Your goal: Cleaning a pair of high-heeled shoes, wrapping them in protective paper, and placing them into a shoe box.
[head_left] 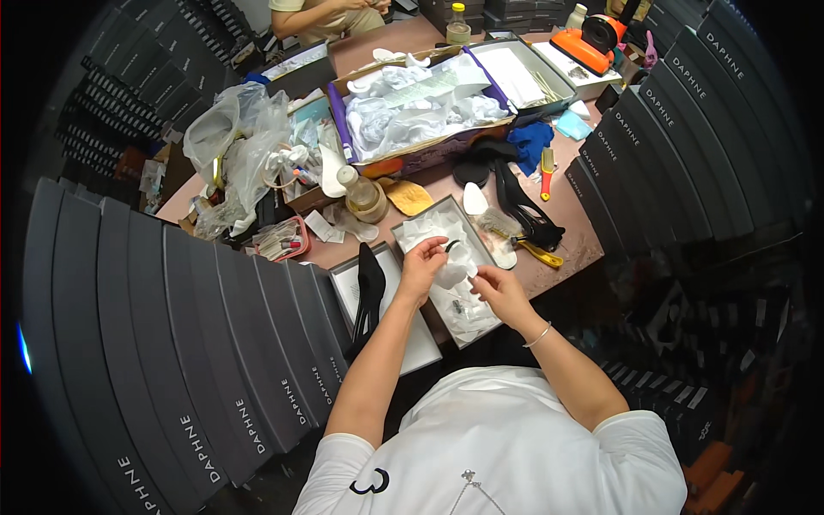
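Pinching white tissue [455, 269] — left hand [424, 263], right hand [505, 294]; dark sliver [451, 245] by left hand — unclear

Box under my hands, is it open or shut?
Open: white paper lies in plain view inside the box.

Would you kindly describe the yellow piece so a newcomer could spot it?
Find the purple-sided carton heaped with white paper. By its near left corner stands a clear bottle. Right of that lies the yellow piece, flat and brightly coloured, unlike the upright bottle.
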`<state>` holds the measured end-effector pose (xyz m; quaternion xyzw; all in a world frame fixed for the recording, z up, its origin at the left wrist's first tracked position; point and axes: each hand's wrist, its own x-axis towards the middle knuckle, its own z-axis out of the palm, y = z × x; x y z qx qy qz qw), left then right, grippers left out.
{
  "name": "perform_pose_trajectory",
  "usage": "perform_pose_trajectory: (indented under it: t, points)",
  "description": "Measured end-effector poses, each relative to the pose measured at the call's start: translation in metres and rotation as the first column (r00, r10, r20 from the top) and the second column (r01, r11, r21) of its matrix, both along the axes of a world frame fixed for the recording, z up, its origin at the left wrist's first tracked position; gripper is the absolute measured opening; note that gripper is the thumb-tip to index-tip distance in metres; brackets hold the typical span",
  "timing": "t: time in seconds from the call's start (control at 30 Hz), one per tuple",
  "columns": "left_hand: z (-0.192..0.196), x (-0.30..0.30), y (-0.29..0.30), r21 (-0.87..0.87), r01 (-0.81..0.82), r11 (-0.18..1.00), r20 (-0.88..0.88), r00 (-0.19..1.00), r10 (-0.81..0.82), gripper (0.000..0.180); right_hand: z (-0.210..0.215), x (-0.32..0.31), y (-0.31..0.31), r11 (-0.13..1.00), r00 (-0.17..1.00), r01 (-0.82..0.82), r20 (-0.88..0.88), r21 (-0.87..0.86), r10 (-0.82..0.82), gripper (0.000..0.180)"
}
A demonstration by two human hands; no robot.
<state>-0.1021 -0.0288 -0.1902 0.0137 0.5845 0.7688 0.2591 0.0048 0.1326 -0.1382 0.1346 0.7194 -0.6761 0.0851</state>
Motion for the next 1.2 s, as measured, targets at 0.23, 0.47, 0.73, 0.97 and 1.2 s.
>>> perform_pose_trajectory:
  t: [0.23, 0.47, 0.73, 0.97, 1.2]
  points:
    - [0.011, -0.004, 0.023, 0.109, -0.185, 0.977, -0.052, 0.98, 0.192, 0.016, -0.074, -0.004, 0.034, 0.404, 0.887, -0.097, -0.105, 0.91, 0.449, 0.015]
    - [0.059, -0.001, 0.003, -0.048, -0.273, 0.961, -0.461, 0.859, 0.221, 0.015, 0.061, -0.024, 0.046, 0.617, 0.938, -0.111, -0.124, 0.779, 0.325, 0.013]
    - [0.086, 0.081, -0.007, -0.118, -0.164, 0.979, -0.417, 0.903, 0.101, 0.015, 0.061, -0.024, -0.018, 0.963, 0.847, -0.145, -0.474, 0.227, 0.24, 0.02]
    - [0.041, 0.139, -0.152, -0.868, -0.415, 0.273, -0.465, 0.872, -0.154, 0.061, 0.053, -0.016, -0.029, 0.954, 0.939, -0.299, -0.168, 0.032, 0.3, 0.024]
    - [0.03, 0.126, -0.11, -0.78, -0.303, 0.548, -0.512, 0.813, -0.278, 0.037, 0.027, -0.027, -0.062, 0.868, 0.914, -0.387, -0.005, -0.311, 0.405, 0.028]
